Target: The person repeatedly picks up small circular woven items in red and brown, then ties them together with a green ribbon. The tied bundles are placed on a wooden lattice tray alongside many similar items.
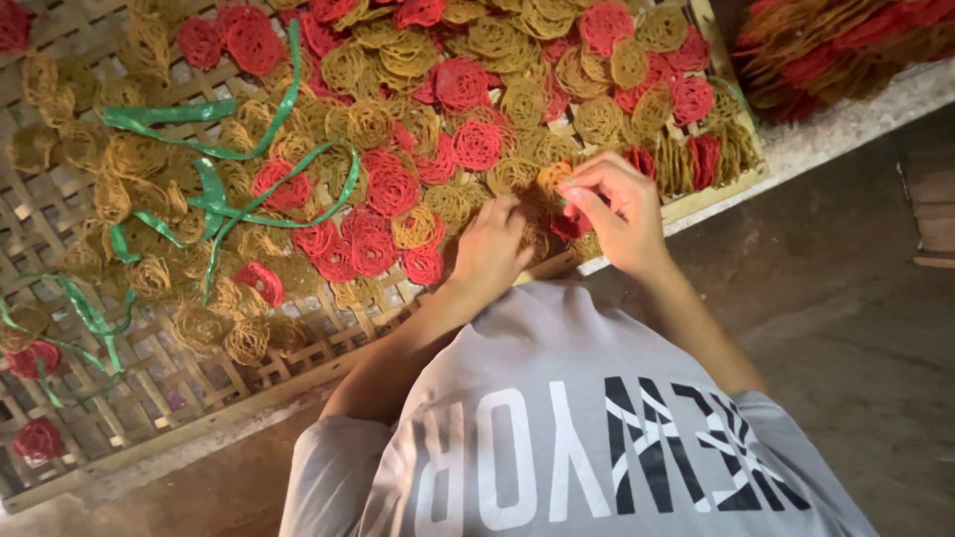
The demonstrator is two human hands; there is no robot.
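Big woven bamboo drying tray [149, 398] on a concrete floor, covered in coiled snack rounds. Right hand [615, 214] pinches a small tan coiled round [553, 179] near the tray's front edge; left hand [490, 249] presses flat beside it, green plastic strips [214, 199] scattered further left.

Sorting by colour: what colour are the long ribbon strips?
Green; the long thin ribbon strips show best in the head view.

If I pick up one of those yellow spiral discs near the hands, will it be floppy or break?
The yellow disc in the right hand keeps its shape pinched at one edge, so probably stiff. Its thin, lacy coils look brittle and light. Being flat, it seems unlikely to roll on the woven tray.
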